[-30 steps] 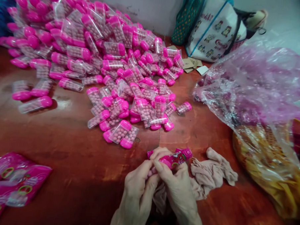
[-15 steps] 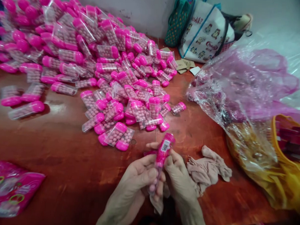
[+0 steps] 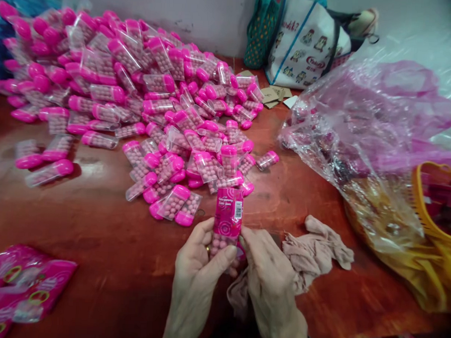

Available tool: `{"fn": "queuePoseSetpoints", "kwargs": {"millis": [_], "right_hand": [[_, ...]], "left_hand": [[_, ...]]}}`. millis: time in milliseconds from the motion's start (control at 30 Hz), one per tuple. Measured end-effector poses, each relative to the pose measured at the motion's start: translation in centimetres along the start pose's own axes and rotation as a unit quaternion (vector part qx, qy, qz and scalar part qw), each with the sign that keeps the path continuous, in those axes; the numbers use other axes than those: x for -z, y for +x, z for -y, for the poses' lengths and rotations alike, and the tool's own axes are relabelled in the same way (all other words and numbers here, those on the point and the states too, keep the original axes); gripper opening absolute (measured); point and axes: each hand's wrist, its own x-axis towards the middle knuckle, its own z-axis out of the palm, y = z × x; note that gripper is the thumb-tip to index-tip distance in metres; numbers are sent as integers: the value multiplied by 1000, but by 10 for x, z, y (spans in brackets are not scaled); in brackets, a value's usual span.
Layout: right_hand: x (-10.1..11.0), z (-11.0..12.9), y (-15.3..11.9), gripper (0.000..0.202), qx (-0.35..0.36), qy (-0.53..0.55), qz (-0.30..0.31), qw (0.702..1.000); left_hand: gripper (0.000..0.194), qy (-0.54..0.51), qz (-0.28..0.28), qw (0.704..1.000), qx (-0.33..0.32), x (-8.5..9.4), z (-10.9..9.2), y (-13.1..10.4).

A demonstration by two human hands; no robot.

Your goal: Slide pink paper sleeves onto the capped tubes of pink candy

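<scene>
A clear candy container (image 3: 219, 242) filled with round pink candies stands upright in front of me, its upper part covered by a printed pink sleeve (image 3: 228, 212) with a barcode label. My left hand (image 3: 202, 267) is closed around its lower part, thumb across the front. My right hand (image 3: 267, 275) is closed at the sleeve's lower right edge, fingers bent against it; its fingertips are partly hidden. Just beyond lies a large heap of similar pink-capped candy containers (image 3: 173, 201). A crumpled beige cloth (image 3: 317, 248) lies to the right of my right hand.
Flat pink printed packaging (image 3: 26, 285) lies at the left front of the red-brown table (image 3: 114, 234). On the right are a crumpled clear and pink plastic bag (image 3: 362, 120) and a yellow basket (image 3: 420, 197) with dark pink pieces. A white printed bag (image 3: 305, 48) stands at the back wall.
The container has been turned from edge-on and tilted to upright, with its broad face towards me. My right hand has moved down a little along its side. The view has shifted slightly.
</scene>
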Motion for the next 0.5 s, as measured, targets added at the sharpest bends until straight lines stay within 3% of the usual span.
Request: {"fn": "queuePoseSetpoints", "kwargs": {"millis": [200, 500], "right_hand": [[0, -3, 4, 26, 43, -121, 61, 990], [-8, -13, 0, 18, 51, -121, 52, 990]], "left_hand": [[39, 20, -12, 1000, -8, -1, -2, 4], [39, -3, -6, 999, 33, 0, -7, 4]]}}
